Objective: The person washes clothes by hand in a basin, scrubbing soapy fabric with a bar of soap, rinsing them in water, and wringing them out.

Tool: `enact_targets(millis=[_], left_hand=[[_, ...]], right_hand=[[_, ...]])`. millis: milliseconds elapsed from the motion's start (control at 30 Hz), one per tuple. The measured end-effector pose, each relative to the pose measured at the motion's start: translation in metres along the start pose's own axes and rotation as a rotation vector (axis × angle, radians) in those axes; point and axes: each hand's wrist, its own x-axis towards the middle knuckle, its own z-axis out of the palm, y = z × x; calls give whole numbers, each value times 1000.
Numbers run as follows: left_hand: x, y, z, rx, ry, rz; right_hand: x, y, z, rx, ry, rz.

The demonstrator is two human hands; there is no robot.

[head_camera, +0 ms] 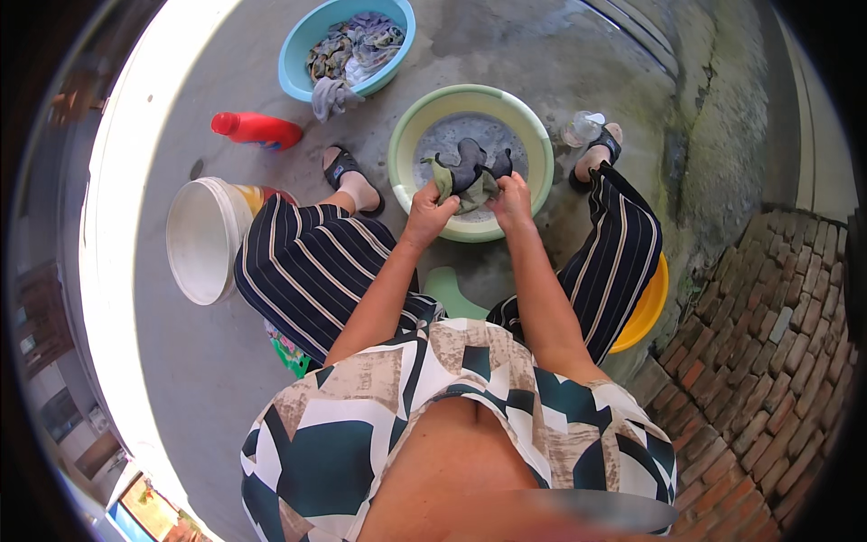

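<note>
A pale green plastic basin (404,142) holding sudsy water (440,132) stands on the concrete between my feet. Over it, my left hand (431,215) grips the left side of a wet dark grey and olive green cloth (467,166). The cloth's right side is pinched in my right hand (511,202). Part of the fabric bunches up between the hands, above the suds. Whether it is one garment or two small pieces, I cannot tell.
A blue basin (291,64) of crumpled clothes (359,44) sits beyond at left, near a red bottle (257,131). A white bucket (206,240) lies tipped left. At right are a clear pump bottle (581,129), a yellow basin (649,305) and brick paving (765,339).
</note>
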Motion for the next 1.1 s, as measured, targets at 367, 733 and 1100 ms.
enact_targets(millis=[367, 733, 1100], left_hand=[[42, -35, -18, 32, 340, -350], [63, -46, -16, -628, 368, -310], [102, -133, 9, 815, 206, -198]], right_hand=[[18, -13, -10, -149, 303, -13], [40, -24, -12, -36, 204, -240], [60, 53, -74, -464, 579, 276]])
